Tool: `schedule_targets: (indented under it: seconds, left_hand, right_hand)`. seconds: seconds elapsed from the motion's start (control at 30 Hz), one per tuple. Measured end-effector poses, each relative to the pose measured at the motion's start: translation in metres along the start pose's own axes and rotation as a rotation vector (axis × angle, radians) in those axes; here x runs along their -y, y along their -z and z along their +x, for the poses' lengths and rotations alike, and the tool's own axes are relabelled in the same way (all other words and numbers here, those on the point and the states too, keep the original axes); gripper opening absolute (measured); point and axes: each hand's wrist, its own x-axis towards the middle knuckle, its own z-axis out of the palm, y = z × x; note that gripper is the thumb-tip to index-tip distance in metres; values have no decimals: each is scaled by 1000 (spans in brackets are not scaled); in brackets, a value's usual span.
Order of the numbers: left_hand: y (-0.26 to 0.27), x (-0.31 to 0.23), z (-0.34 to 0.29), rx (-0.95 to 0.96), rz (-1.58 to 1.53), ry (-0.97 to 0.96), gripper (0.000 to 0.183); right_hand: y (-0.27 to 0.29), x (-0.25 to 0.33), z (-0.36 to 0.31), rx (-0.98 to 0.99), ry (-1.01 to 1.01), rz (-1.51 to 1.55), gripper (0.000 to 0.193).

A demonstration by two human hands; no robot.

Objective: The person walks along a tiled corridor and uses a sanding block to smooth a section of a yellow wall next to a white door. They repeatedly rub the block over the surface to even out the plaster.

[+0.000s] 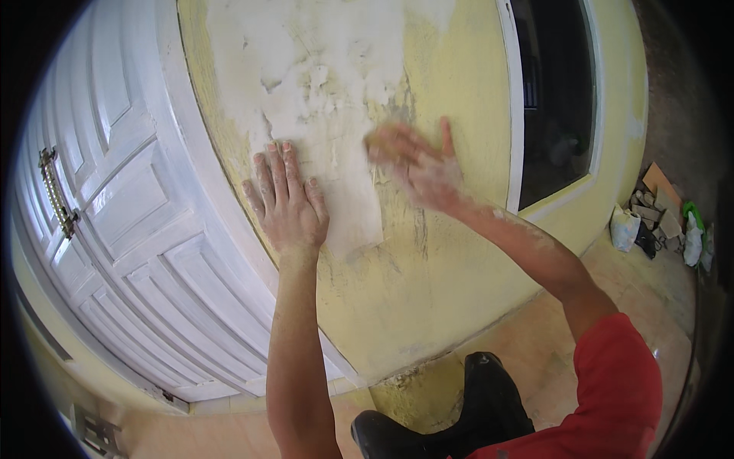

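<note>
A yellow wall (pixel 459 275) bears a patch of whitish filler (pixel 336 183) with rough, flaking spots in its upper part. My left hand (pixel 289 203) rests flat on it, fingers spread and dusted white, holding nothing. To its right, my right hand (pixel 419 164) is over the patch's right edge, palm side toward the wall. Its thumb sticks up, while its fingers are smeared by motion. A dark brownish edge shows at those fingertips; whether it is a thing under them I cannot make out. White dust coats the right wrist and forearm.
On the left is a white panelled door (pixel 138 206) with a brass-coloured handle plate (pixel 57 191). A dark window (pixel 554 99) in a white frame is at the right. Bags and broken pieces (pixel 657 218) lie against the far right wall. Tiled floor (pixel 527 382) runs below.
</note>
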Motion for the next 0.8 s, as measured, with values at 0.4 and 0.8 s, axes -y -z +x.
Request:
schedule_targets:
  seconds: [0.4,0.8]
  left_hand:
    - [-2,-13,1,-4,-15,-29,66]
    - [0,-2,-6,34,27,-21,65]
  right_hand:
    - [5,-92,73,-62,-407,204,59]
    - [1,-66,74,-52,-132,68,56]
